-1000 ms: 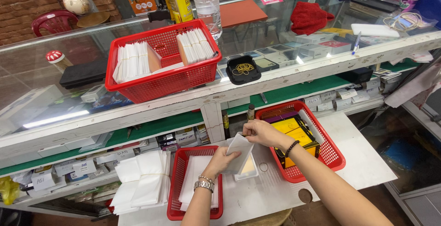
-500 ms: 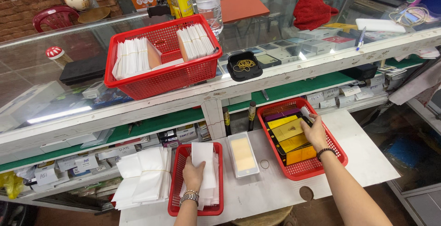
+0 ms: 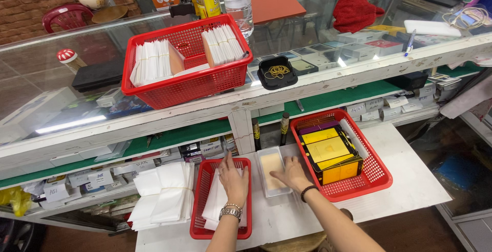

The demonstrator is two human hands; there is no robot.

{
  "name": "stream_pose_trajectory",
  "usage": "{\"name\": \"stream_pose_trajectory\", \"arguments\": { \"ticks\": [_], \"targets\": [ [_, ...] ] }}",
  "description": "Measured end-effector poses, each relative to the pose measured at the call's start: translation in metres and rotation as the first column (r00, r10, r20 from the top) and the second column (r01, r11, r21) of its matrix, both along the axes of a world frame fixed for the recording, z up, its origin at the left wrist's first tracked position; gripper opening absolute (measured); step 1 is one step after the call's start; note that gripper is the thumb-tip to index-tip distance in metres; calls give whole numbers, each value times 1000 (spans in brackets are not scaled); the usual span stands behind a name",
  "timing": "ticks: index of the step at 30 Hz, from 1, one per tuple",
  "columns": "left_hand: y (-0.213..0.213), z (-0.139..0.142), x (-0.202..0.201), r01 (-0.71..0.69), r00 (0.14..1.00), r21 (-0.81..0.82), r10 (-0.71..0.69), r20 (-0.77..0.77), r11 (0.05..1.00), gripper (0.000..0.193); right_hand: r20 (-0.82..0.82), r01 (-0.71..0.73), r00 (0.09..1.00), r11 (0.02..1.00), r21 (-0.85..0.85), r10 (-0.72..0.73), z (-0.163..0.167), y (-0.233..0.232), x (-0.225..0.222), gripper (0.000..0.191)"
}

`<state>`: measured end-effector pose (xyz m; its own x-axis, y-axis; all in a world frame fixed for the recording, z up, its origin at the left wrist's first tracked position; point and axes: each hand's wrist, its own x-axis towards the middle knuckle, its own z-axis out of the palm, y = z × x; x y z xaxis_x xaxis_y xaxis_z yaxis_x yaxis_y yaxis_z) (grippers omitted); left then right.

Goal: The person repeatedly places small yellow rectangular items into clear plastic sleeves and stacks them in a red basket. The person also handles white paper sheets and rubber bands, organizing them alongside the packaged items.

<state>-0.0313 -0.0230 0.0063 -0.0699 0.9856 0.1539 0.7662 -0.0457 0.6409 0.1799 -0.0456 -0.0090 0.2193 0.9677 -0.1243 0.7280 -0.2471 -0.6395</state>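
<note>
Head view: left hand lies flat, fingers spread, palm down on white sleeves inside small red basket at near left of the white tabletop; pressing, nothing gripped. Right hand rests w/ fingers loosely open on right edge of a clear tray holding a pale tan pad, just right of that basket; touching, not closed round it. Further right, a red basket w/ yellow & black flat packs. Loose white sleeve pile at left. Far, on the glass counter, a big red basket w/ white envelope stacks.
</note>
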Motion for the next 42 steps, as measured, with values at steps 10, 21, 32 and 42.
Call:
{"name": "stream_pose_trajectory", "arguments": {
  "ticks": [10,21,32,42],
  "targets": [
    [9,-4,12,38,986,-19,-34,162,999,60,-38,187,982,978,89,-184,-9,-7,3,53],
    [23,3,31,550,396,-233,-5,918,802,35,-323,37,935,864,503,148,101,9,0,34],
    [16,5,30,587,473,-250,-75,878,770,30,266,-467,883,664,584,387,160,15,18,11],
    [21,-8,30,627,624,-229,-305,719,745,30,96,-470,882,850,237,461,159,13,38,15]
  ]
}}
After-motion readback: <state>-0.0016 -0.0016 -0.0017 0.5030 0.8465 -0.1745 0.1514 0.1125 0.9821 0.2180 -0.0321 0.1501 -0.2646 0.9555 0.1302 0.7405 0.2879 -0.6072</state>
